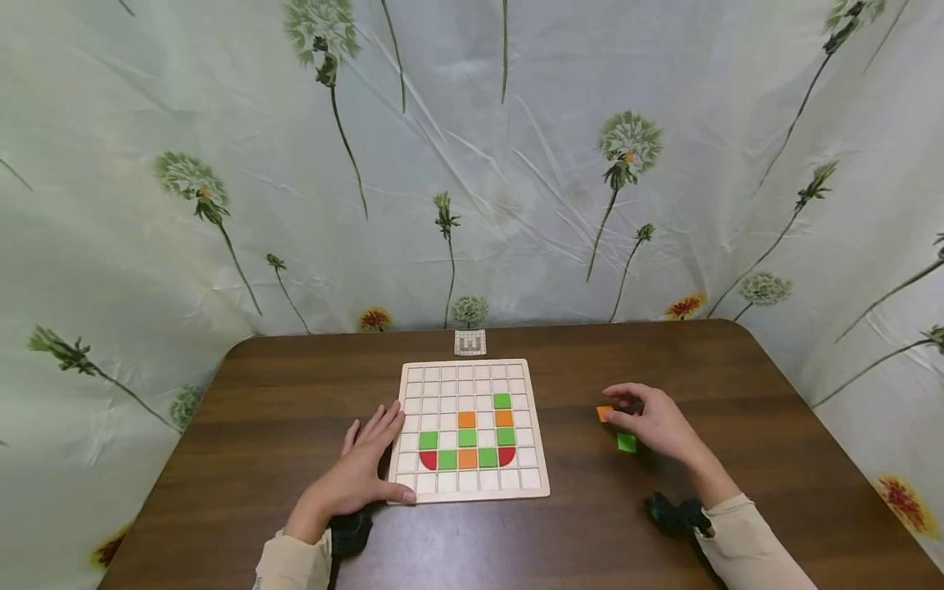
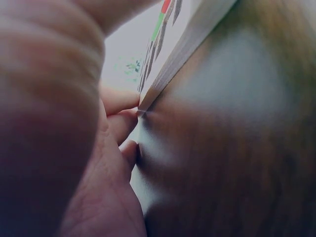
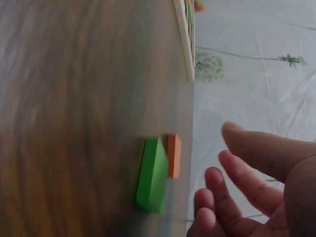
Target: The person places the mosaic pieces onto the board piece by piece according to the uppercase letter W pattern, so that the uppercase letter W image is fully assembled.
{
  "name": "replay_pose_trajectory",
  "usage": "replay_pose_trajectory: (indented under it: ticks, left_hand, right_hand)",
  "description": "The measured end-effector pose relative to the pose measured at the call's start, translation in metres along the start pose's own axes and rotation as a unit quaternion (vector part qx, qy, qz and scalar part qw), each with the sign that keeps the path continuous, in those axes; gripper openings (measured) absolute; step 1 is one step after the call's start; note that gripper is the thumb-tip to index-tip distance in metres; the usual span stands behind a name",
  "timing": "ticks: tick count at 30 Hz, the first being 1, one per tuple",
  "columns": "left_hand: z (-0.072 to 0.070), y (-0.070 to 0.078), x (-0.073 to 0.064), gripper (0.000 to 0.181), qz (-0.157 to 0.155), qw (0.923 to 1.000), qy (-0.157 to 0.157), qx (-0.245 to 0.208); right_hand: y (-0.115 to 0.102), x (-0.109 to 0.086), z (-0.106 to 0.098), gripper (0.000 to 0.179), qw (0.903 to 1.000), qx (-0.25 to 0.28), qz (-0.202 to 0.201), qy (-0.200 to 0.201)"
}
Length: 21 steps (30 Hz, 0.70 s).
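A pale wooden grid board (image 1: 544, 469) lies on the table with green, orange and red tiles in its cells. My left hand (image 1: 359, 473) rests at the board's left side, fingers extended along the edge and thumb on the near-left corner. In the left wrist view, fingertips touch the board's edge (image 2: 170, 66). To the right of the board, my right hand (image 1: 659, 419) hovers over an orange square tile (image 1: 604, 413), with a green square tile (image 1: 626, 443) just nearer. The right wrist view shows the fingers loosely bent, holding nothing, apart from the green tile (image 3: 153, 175) and orange tile (image 3: 174, 155).
A small card (image 1: 469, 342) with a printed grid pattern lies behind the board, near the far edge of the dark wooden table (image 1: 295, 393). A flowered cloth (image 1: 516, 180) hangs behind the table. Dark wrist straps sit at both wrists.
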<state>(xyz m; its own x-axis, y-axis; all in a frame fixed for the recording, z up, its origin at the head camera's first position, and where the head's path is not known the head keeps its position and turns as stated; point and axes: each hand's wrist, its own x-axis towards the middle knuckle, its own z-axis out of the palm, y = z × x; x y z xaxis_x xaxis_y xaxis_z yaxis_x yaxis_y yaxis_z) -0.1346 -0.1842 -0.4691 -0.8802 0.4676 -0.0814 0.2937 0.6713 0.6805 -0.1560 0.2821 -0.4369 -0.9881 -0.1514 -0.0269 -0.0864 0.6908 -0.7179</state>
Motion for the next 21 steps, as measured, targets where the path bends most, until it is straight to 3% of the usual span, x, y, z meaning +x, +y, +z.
replay_pose_trajectory:
  ticks: [7, 21]
  left_hand:
    - [0.003, 0.0, -0.001, 0.126, -0.001, 1.0, -0.006, -0.003]
    - [0.0, 0.002, 0.0, 0.125, -0.006, 1.0, -0.003, -0.004]
  right_hand:
    - [0.01, -0.003, -0.003, 0.035, 0.9992, -0.005, 0.018, -0.035]
    - [0.015, 0.008, -0.008, 0.034, 0.9962, -0.026, -0.03, -0.078]
